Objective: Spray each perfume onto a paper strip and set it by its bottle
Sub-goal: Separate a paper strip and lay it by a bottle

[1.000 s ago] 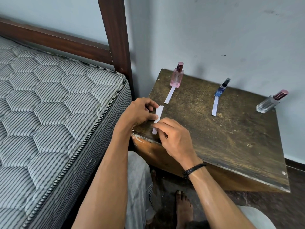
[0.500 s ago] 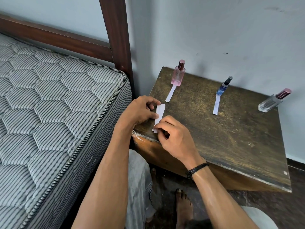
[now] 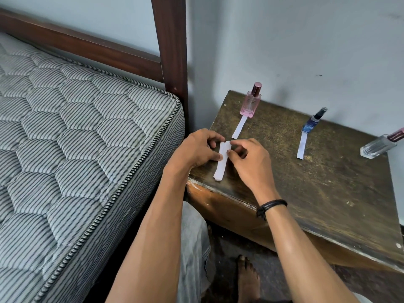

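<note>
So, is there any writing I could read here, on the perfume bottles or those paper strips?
Nothing here can be read for certain.
On the pink bottle: small dark marks on its front, too blurred to read.
On the blue bottle: no lettering visible.
On the clear bottle: no lettering visible.
On the stack of paper strips, the pink bottle's strip and the blue bottle's strip: blank on the sides showing.

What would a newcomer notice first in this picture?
The left hand and right hand pinching a small stack of paper strips at the near left corner of the wooden table. Behind them, the pink perfume bottle and blue perfume bottle each have a strip in front; the clear perfume bottle on the right has none.
</note>
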A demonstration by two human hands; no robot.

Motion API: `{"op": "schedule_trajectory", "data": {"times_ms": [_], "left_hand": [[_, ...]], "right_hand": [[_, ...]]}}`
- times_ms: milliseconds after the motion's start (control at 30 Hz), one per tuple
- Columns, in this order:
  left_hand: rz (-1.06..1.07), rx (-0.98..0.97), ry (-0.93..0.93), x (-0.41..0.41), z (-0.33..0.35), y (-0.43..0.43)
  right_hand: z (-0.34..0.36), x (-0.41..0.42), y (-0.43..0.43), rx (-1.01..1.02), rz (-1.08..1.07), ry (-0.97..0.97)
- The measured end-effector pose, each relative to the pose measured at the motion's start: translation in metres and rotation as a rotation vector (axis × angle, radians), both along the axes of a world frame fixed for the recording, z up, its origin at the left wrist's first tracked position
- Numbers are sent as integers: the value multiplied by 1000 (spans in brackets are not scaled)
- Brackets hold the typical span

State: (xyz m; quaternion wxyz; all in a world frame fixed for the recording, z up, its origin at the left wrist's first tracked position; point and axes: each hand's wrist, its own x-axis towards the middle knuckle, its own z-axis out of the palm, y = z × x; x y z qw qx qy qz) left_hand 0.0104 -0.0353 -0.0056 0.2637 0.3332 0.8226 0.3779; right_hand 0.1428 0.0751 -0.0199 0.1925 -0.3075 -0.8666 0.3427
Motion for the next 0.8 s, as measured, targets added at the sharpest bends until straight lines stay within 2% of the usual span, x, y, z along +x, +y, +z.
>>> {"op": "schedule_trajectory", "data": {"times_ms": [400,800], "left_hand": [[-9,-5,-15,-2,-2,1],[-11,-3,10,-2,-1,1]], "right_hand": [[4,-12,4,29,17,-171],[5,-10,2,16,0,-121]]}}
